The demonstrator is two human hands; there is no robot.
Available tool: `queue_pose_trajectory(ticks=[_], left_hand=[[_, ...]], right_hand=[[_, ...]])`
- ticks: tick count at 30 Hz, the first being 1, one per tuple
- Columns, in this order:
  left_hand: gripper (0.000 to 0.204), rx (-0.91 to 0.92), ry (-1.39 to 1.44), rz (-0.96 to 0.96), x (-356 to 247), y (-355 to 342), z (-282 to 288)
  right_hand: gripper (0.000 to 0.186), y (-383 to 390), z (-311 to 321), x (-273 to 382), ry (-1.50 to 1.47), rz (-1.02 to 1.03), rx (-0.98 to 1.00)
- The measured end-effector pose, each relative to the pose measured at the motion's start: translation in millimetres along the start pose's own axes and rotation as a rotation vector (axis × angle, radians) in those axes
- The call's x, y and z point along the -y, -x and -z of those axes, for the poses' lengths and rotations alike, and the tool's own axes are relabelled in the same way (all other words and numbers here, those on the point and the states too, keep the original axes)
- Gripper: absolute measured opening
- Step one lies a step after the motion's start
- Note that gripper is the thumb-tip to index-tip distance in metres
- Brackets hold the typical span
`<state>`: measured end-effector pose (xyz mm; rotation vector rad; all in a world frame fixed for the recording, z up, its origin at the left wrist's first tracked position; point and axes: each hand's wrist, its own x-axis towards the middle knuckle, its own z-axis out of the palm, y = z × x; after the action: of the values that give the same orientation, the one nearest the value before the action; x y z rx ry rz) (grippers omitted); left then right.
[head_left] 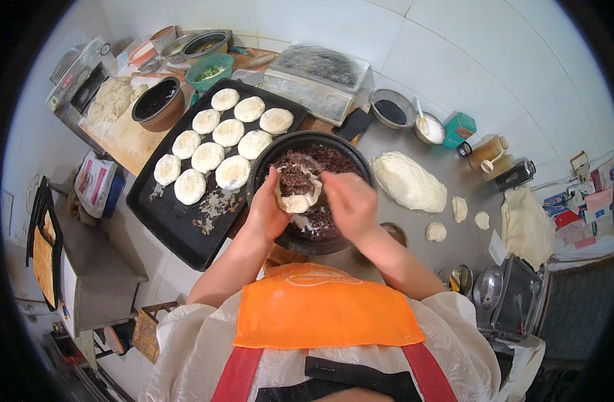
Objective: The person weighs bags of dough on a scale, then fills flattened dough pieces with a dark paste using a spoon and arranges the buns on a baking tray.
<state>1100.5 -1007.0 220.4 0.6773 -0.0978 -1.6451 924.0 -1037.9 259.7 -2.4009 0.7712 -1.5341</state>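
Observation:
My left hand [268, 209] cups a dough wrapper [300, 203] with crumbly dark reddish-brown filling heaped inside it. The wrapper's pale edge stands up round the filling. At its right side is my right hand [350, 204], curled and slightly blurred, its fingertips by the dough's edge. What those fingers hold, if anything, is hidden. Both hands are above a wide black bowl [259, 175] of the same dark filling [334, 159]. Left of the bowl lies a black baking tray [186, 244] bearing several round, flattened pale dough cakes [207, 157].
Right of the bowl, a large dough lump [409, 182] and small dough pieces [436, 232] lie on the metal table [468, 181]. Behind stand a dusty scale [317, 80], a dark-filled bowl [393, 109] and a white-powder bowl [429, 127]. A brown pot [158, 104] stands beyond the tray.

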Motion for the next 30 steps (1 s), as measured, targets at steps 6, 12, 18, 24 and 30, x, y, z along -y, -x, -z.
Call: queue_pose_trajectory(ticks=[6,12,18,24,30], left_hand=[[0.056,0.187,-0.006,0.069,-1,5,-1],[0.043,0.056,-0.056,0.061,3,12,6],[0.034,-0.039,-0.451,-0.151,-8,24,3],[0.032,-0.165,-0.487,-0.268,-26,33,8],[0.032,-0.163,-0.38,-0.27,-25,42,7]], right_hand=[[0.018,-4,22,-35,-1.058,-1.291,0.18],[0.017,22,8,-39,-1.006,-1.317,0.199],[0.015,5,18,-46,-0.836,-1.117,0.224],[0.014,22,-27,-96,0.1,-0.435,0.244],[0.015,34,-52,-94,-0.149,-0.749,0.176]])
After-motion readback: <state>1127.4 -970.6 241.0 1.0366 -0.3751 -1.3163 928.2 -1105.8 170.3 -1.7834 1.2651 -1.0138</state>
